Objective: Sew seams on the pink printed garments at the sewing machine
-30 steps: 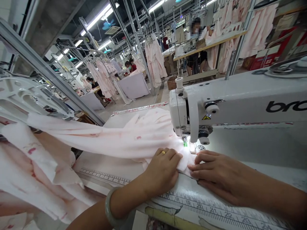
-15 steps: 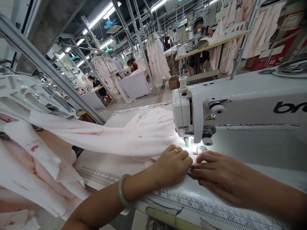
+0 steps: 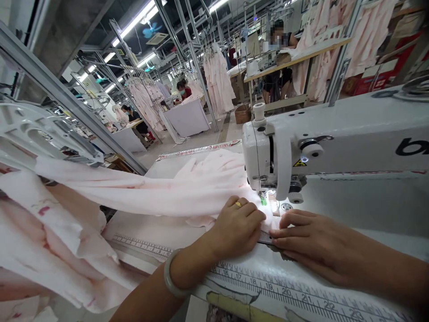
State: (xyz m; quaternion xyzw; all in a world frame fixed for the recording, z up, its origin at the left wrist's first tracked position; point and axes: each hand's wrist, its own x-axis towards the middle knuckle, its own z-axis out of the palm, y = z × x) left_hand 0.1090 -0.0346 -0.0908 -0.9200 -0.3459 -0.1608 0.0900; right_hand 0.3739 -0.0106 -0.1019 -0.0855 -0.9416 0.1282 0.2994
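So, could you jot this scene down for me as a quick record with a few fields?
Left hand: flat on pale pink fabric, wearing a pale bangle
Right hand: fingers pressing the fabric's edge
Machine: white sewing machine, presser foot lowered near the hands
Work surface: printed ruler along its edge
Beyond: co-worker at a raised table, pink garments hanging

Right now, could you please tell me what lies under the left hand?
Pale pink fabric lies under the left hand; the table beneath it is covered and cannot be seen.
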